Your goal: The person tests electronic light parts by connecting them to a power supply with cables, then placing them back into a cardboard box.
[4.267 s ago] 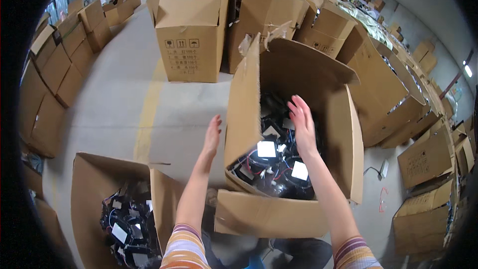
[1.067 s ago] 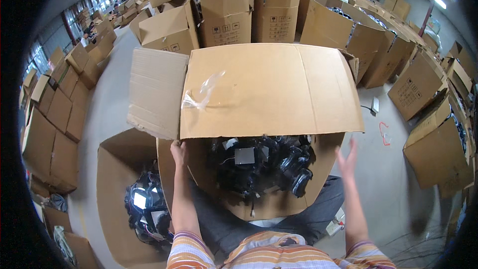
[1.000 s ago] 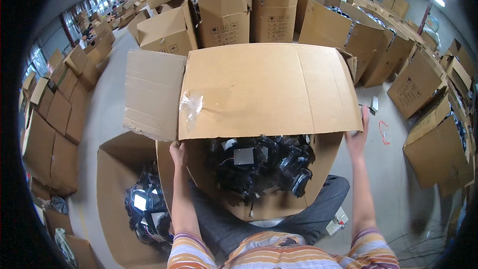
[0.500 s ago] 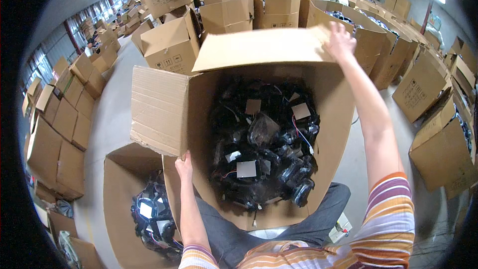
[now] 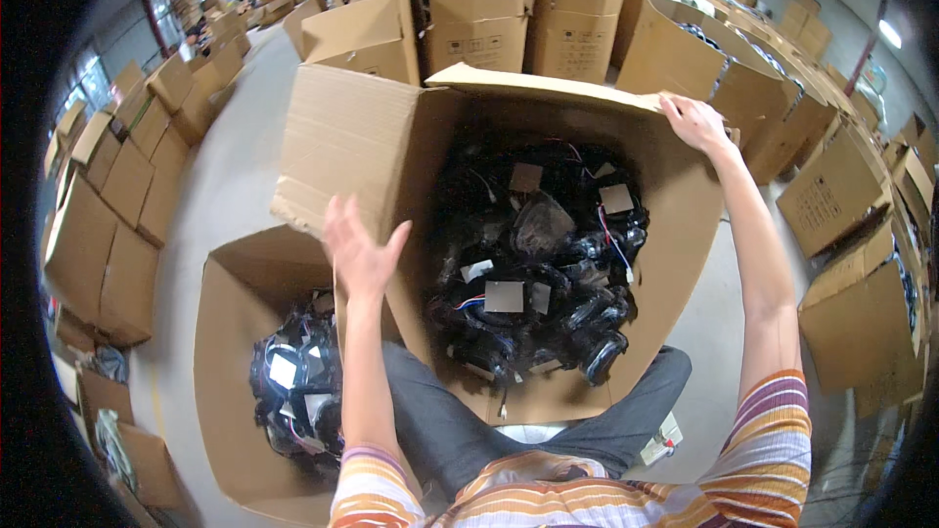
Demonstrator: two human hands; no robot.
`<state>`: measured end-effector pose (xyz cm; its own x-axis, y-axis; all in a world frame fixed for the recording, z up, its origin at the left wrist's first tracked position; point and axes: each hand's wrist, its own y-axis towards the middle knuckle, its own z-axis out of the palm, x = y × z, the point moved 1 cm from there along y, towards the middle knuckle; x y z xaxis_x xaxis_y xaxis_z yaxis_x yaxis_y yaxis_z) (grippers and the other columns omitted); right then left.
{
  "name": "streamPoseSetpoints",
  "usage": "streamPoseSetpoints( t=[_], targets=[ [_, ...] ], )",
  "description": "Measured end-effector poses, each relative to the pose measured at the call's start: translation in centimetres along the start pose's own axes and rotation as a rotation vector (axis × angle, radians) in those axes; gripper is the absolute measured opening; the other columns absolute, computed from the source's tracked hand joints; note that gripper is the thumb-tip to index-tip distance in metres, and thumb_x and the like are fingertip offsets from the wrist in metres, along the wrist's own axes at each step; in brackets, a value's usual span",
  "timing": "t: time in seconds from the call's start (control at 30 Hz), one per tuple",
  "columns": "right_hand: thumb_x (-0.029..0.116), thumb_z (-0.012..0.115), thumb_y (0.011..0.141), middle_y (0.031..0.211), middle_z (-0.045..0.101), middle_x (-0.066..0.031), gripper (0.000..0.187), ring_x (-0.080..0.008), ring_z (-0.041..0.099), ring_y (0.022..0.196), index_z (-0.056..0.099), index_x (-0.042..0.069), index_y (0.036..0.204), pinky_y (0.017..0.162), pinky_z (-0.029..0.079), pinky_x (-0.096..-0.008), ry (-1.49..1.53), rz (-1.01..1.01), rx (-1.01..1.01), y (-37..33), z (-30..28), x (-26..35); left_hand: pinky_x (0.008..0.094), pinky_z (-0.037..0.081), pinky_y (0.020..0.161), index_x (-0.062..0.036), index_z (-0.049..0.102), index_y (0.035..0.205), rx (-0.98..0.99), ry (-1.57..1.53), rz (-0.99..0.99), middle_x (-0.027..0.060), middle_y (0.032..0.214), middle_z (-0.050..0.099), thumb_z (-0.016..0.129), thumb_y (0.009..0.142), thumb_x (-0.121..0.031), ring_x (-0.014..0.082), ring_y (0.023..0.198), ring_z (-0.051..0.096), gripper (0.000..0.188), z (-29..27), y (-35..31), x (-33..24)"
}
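In front of me stands a large open cardboard box (image 5: 675, 244), heaped inside with black plastic-wrapped parts (image 5: 543, 225) that have thin wires and pale square labels. At the box's far right corner my right hand (image 5: 693, 124) has its fingers closed over the edge of the far flap (image 5: 558, 86), which shows nearly edge-on. My left hand (image 5: 360, 252) has its fingers spread, holding nothing, at the lower edge of the left flap (image 5: 344, 142). That flap sticks out to the left. Whether the left fingers touch it, I cannot tell.
A second open box (image 5: 230, 372) stands at my left, with similar black parts (image 5: 293, 372) inside. Tall cartons (image 5: 474, 24) crowd the far side, more cartons (image 5: 122, 225) line the left, and others (image 5: 841, 186) stand on the right. Grey floor (image 5: 220, 161) runs between them.
My left hand has let go of the left flap's lower corner and opened, moving up. The far flap has tilted away from me to nearly edge-on, my right hand still on it. The view has shifted.
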<state>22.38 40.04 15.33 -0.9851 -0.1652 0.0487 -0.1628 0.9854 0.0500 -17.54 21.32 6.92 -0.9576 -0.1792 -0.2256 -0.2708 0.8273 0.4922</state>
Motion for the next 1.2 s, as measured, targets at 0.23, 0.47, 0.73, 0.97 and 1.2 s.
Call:
streamPoseSetpoints(
  t=[0.23, 0.47, 0.73, 0.97, 1.2],
  targets=[
    [0.036, 0.039, 0.078, 0.091, 0.055, -0.0129, 0.034, -0.0262, 0.051, 0.088, 0.056, 0.008, 0.087, 0.077, 0.038, -0.035, -0.052, -0.107, -0.2, -12.2, 8.1, 5.9, 0.0359, 0.042, 0.07, -0.0063, 0.059, 0.086, 0.471, -0.551, -0.474, 0.0156, 0.077, 0.058, 0.053, 0.07, -0.028, 0.028, 0.079, 0.055, 0.028, 6.9, -13.5, 10.7],
    [0.024, 0.058, 0.07, 0.111, 0.043, -0.0111, 0.048, -0.0251, 0.041, 0.103, 0.04, 0.003, 0.109, 0.089, 0.029, -0.0326, 0.295, 0.057, -0.86, -22.2, 15.1, -2.1, 0.0393, 0.041, 0.07, -0.0048, 0.055, 0.093, 0.389, -0.353, -0.294, 0.0228, 0.078, 0.054, 0.049, 0.073, -0.025, 0.0344, 0.08, 0.052, 0.029, 7.9, -17.4, 11.6],
    [0.014, 0.047, 0.072, 0.097, 0.052, -0.0126, 0.035, -0.0199, 0.048, 0.092, 0.046, -0.001, 0.103, 0.077, 0.037, -0.0299, 0.908, 0.621, -0.081, -24.6, 19.2, -1.6, 0.0391, 0.041, 0.069, -0.0051, 0.054, 0.095, 0.362, -0.322, -0.214, 0.0229, 0.077, 0.054, 0.048, 0.075, -0.027, 0.0344, 0.078, 0.052, 0.031, 5.1, -11.2, 11.6],
    [0.013, 0.044, 0.072, 0.077, 0.056, -0.019, 0.022, -0.0317, 0.053, 0.075, 0.052, -0.001, 0.087, 0.063, 0.041, -0.0353, 0.584, 0.389, -0.188, -26.2, 19.5, -1.8, 0.0402, 0.042, 0.064, 0.0045, 0.053, 0.086, 0.42, -0.182, -0.227, 0.0251, 0.073, 0.054, 0.046, 0.076, -0.03, 0.0369, 0.074, 0.053, 0.037, 5.9, -11.4, 11.5],
    [0.015, 0.044, 0.076, 0.088, 0.054, -0.0193, 0.026, -0.0337, 0.053, 0.08, 0.051, -0.001, 0.096, 0.068, 0.042, -0.0362, 0.413, 0.131, -0.379, -40.5, 16.9, 4.6, 0.0292, 0.043, 0.064, -0.0073, 0.049, 0.103, 0.086, -0.442, -0.111, 0.015, 0.083, 0.057, 0.046, 0.078, -0.01, 0.0222, 0.074, 0.057, 0.026, 1.0, -23.9, 14.5]
  ],
)
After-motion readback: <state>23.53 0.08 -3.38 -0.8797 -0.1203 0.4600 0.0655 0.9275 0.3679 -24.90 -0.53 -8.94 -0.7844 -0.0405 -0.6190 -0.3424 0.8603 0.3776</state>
